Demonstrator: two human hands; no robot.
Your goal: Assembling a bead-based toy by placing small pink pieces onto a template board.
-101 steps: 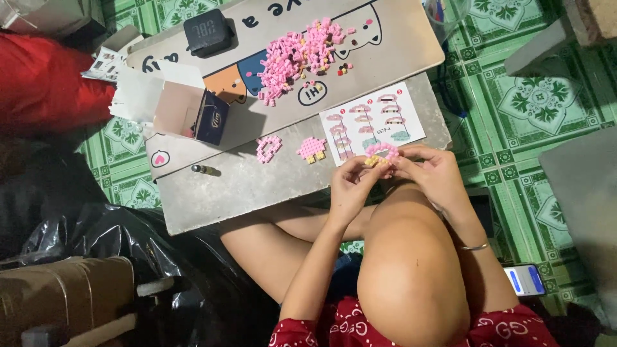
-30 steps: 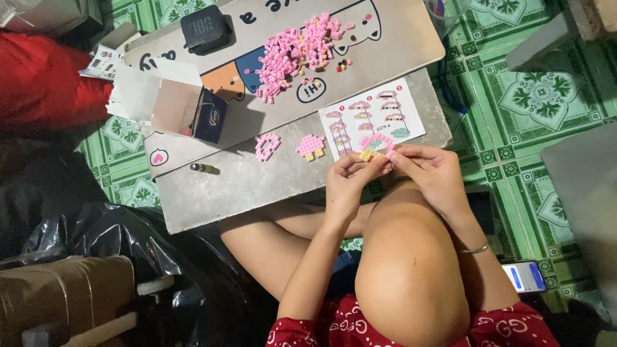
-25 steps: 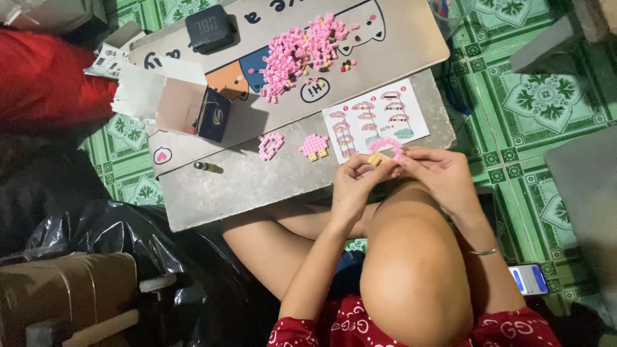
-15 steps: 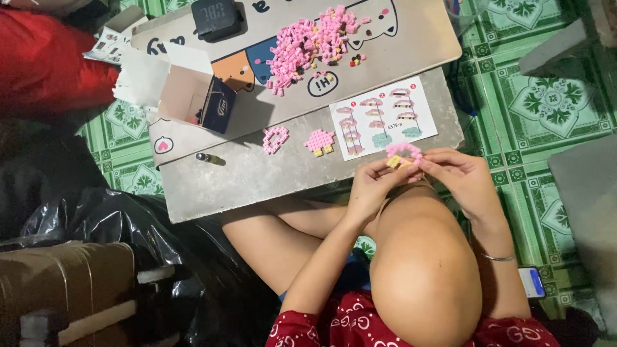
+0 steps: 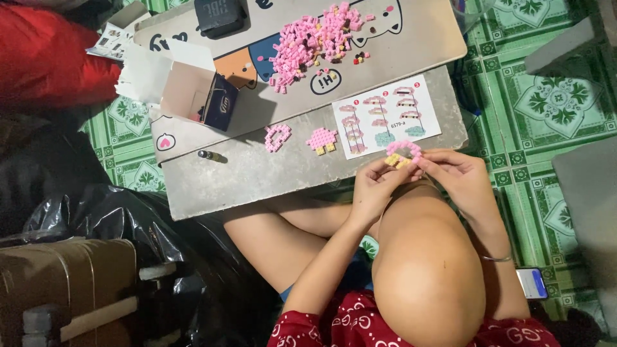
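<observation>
Pink-and-yellow small-brick assembly (image 5: 401,153) pinched between left hand (image 5: 376,186) and right hand (image 5: 459,180), both clamped on it, instruction sheet (image 5: 385,115) just beyond. Best pressed squarely, fingertips steady.

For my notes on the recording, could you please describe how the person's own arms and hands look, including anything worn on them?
Both arms are bare along all that shows, with no sleeves and no gloves. The left hand carries nothing visible. The right hand has a thin silver-coloured bangle on its forearm. Rings or nail colour are too small to tell. Red patterned clothing shows at the bottom edge.
</observation>
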